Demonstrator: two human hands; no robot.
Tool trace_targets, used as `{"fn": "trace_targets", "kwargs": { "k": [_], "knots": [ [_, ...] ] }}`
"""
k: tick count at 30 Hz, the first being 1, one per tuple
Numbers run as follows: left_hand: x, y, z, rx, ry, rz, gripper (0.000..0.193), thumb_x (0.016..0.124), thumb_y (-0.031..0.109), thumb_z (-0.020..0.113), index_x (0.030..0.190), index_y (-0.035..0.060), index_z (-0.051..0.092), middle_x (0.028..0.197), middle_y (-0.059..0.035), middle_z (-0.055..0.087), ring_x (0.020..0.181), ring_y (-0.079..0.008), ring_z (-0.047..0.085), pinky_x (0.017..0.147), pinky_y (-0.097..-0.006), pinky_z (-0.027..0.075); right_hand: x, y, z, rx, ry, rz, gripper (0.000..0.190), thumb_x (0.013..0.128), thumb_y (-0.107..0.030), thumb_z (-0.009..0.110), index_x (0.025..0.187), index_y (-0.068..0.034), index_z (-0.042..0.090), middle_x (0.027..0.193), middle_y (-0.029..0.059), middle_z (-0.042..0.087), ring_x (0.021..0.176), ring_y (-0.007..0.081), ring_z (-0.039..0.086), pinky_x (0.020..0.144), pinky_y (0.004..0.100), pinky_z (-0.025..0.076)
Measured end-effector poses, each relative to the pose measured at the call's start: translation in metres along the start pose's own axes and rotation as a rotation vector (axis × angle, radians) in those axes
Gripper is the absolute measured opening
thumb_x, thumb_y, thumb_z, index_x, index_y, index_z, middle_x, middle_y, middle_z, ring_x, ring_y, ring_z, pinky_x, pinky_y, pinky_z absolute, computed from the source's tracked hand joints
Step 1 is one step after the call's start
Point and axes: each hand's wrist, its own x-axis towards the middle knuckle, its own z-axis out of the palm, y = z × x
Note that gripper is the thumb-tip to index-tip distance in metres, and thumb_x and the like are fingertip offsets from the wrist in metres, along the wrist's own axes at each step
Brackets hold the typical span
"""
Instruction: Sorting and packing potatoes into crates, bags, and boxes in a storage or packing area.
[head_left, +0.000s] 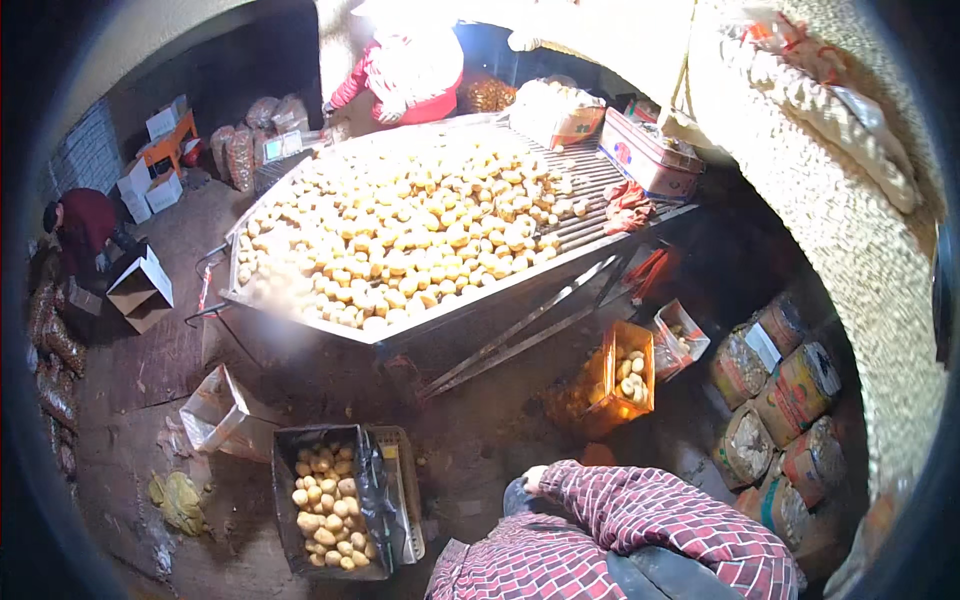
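My arms in red, black and white checked sleeves reach in at the bottom edge, the right one crossing in front. At the end of that sleeve my right hand (534, 478) shows only in part. It touches a grey-blue thing (516, 498), too little seen to name. My left hand is out of sight. To the left of my arms, a black-lined crate (375, 495) holds potatoes (327, 510). Beyond my arms stands an orange container (613, 409) with potatoes (634, 377) in it. A large slatted sorting table (480, 296) ahead carries a spread of potatoes (427, 225).
An open bag-lined box (217, 420) and a crumpled yellowish bag (180, 502) are on the floor. Packed boxes (795, 394) line the right side, near a rough pale wall (817, 225). One person (416, 75) stands behind the table; another (82, 217) bends at far left.
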Motion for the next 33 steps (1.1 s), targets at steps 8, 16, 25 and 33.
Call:
{"fn": "trace_targets", "kwargs": {
  "k": [8, 16, 25, 33],
  "knots": [
    [-0.058, -0.018, 0.113, -0.062, 0.236, -0.375, 0.018, 0.088, 0.008, 0.065, 0.105, 0.0017, 0.067, 0.093, -0.0087, 0.066, 0.087, -0.0204, 0.065, 0.079, -0.0325, 0.054, 0.039, 0.071, -0.224, 0.233, 0.203, -0.219, 0.039, 0.083, -0.024, 0.061, 0.119, -0.012, 0.068, 0.105, 0.0145, 0.072, 0.098, 0.0318, 0.069, 0.089, 0.0438, 0.054],
    [-0.073, 0.039, 0.139, -0.318, 0.748, -0.327, 0.017, 0.088, 0.006, 0.065, 0.104, 0.0011, 0.066, 0.093, -0.0082, 0.065, 0.087, -0.0206, 0.064, 0.079, -0.0325, 0.054, 0.022, 0.169, -0.453, 0.662, 0.708, -0.157, 0.029, 0.087, -0.03, 0.06, 0.105, -0.012, 0.072, 0.092, 0.0146, 0.072, 0.081, 0.0288, 0.071, 0.079, 0.0422, 0.055],
    [0.131, 0.303, 0.11, -0.152, 0.712, 0.294, 0.021, 0.092, -0.001, 0.056, 0.111, -0.0021, 0.064, 0.109, -0.0102, 0.065, 0.1, -0.0189, 0.062, 0.091, -0.0321, 0.051, 0.095, 0.163, -0.629, 0.381, 1.19, -0.215, 0.06, 0.084, -0.019, 0.063, 0.143, -0.015, 0.049, 0.142, 0.0175, 0.049, 0.121, 0.0349, 0.056, 0.103, 0.0409, 0.046],
    [0.311, 0.496, 0.146, 0.007, 0.285, 0.471, 0.026, 0.09, 0.004, 0.063, 0.116, 0.0016, 0.066, 0.107, -0.0136, 0.07, 0.102, -0.0203, 0.066, 0.093, -0.0332, 0.051, 0.145, 0.161, -0.647, -0.124, 0.815, 0.034, 0.023, 0.092, -0.015, 0.049, 0.103, -0.014, 0.069, 0.109, 0.0111, 0.062, 0.104, 0.0282, 0.063, 0.088, 0.0403, 0.051]
  ]
}}
